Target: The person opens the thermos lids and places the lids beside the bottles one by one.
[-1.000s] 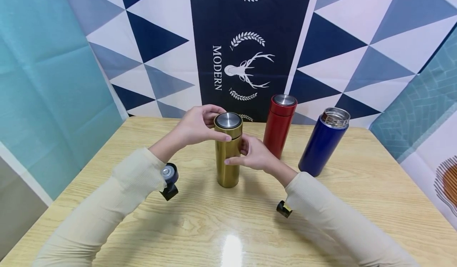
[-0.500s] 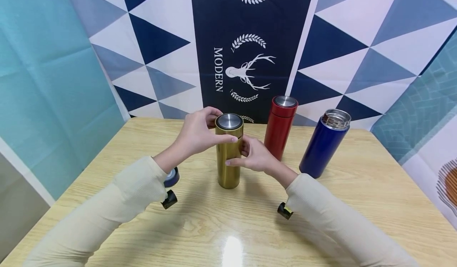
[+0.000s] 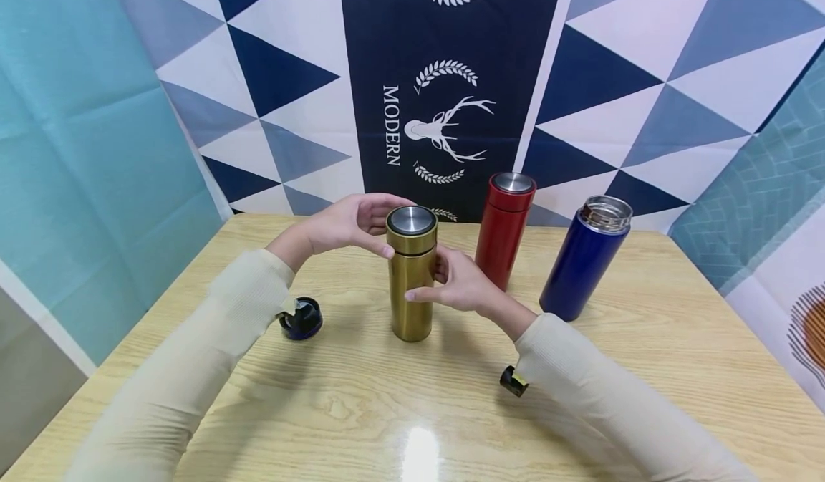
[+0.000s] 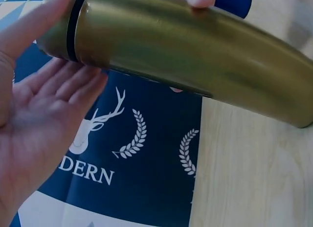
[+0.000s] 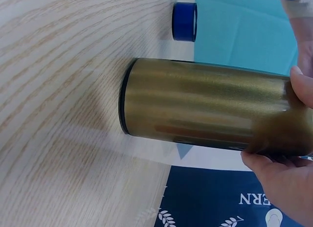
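Observation:
In the head view a gold thermos flask point(image 3: 412, 299) stands upright mid-table, its steel-topped lid point(image 3: 412, 244) set on the body with a dark seam below. My right hand point(image 3: 462, 281) grips the body from the right, thumb in front. On the other side, my left hand point(image 3: 344, 225) is loosely spread around the lid, with its thumb at the lid's left edge and its fingers behind. From the left wrist, the palm point(image 4: 36, 134) shows apart from the flask and the fingers look nearly straight. Whether those fingertips touch the lid is hidden.
A red thermos flask point(image 3: 503, 238) with its lid on stands behind the right hand. Farther right is a blue flask point(image 3: 583, 271), its steel mouth uncovered. A blue lid point(image 5: 184, 21) lies on the wooden table point(image 3: 361, 410) near the left wrist. A patterned cloth backs the table.
My left hand has loosened from the gold lid and shifted left, its thumb sliding from the front to the left edge. The seam under the lid shows more. My right hand holds still.

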Available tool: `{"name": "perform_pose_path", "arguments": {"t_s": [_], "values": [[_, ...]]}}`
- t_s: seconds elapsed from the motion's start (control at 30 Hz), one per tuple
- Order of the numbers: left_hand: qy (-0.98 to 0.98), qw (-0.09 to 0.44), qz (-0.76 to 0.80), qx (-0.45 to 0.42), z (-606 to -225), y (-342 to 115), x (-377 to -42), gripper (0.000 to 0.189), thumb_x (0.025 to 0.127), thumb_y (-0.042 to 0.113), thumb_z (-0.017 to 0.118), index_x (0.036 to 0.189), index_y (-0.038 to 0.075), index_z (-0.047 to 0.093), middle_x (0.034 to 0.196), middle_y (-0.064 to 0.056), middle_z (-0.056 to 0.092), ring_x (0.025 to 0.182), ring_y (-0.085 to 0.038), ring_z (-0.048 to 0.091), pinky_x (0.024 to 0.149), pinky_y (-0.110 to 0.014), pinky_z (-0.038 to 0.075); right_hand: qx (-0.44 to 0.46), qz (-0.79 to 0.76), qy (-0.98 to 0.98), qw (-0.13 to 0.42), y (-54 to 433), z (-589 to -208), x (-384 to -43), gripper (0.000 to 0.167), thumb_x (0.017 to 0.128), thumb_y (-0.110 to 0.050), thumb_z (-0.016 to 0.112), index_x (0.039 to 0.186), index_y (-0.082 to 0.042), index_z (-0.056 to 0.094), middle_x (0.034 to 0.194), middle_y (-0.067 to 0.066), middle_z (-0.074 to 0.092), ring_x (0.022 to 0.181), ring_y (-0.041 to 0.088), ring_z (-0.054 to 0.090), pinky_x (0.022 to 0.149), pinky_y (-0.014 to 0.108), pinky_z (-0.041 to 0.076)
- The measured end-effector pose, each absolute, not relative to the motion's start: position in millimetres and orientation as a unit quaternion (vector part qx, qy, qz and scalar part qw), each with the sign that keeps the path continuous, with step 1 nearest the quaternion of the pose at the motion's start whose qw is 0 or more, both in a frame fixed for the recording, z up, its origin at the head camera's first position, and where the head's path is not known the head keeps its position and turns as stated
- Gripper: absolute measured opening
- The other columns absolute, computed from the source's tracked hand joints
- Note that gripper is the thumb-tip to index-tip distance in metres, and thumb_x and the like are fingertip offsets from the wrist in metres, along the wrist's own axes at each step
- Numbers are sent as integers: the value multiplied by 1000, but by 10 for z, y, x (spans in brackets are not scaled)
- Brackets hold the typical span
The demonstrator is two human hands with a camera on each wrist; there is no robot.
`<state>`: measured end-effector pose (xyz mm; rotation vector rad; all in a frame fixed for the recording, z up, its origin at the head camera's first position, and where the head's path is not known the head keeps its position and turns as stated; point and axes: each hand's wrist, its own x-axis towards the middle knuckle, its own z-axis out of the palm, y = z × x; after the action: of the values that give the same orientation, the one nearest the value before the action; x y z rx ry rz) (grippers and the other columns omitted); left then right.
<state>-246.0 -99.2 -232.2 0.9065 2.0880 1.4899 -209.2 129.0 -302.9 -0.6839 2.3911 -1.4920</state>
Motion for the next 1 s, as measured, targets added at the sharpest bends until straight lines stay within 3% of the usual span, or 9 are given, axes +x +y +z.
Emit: {"name": "perform_pose_path", "arguments": {"t_s": [0.3,0.7,1.0], "values": [[749,212,534,329,-2321,-983,-2537,72,76,-2,77,139,1,43,139,-17,55,122,-23,59,107,-37,46,-239,-502,823,116,1261,-3049,-2099,66,77,-18,80,133,-8,48,131,9,60,121,25,60,109,42,44],[786,191,517,279,-2256,-906,-2457,69,73,-1,79,135,6,50,134,-12,61,121,-24,61,103,-36,50,-236,-509,819,118,1282,-3023,-2086,68,77,-16,79,135,-5,46,133,12,59,124,28,58,111,44,41],[826,163,496,210,-2178,-855,-2309,72,70,5,84,134,10,52,132,-9,62,124,-24,59,107,-38,47,-228,-502,825,124,1282,-3005,-2084,69,78,-18,79,137,-6,44,135,13,58,124,29,58,111,45,41]]}}
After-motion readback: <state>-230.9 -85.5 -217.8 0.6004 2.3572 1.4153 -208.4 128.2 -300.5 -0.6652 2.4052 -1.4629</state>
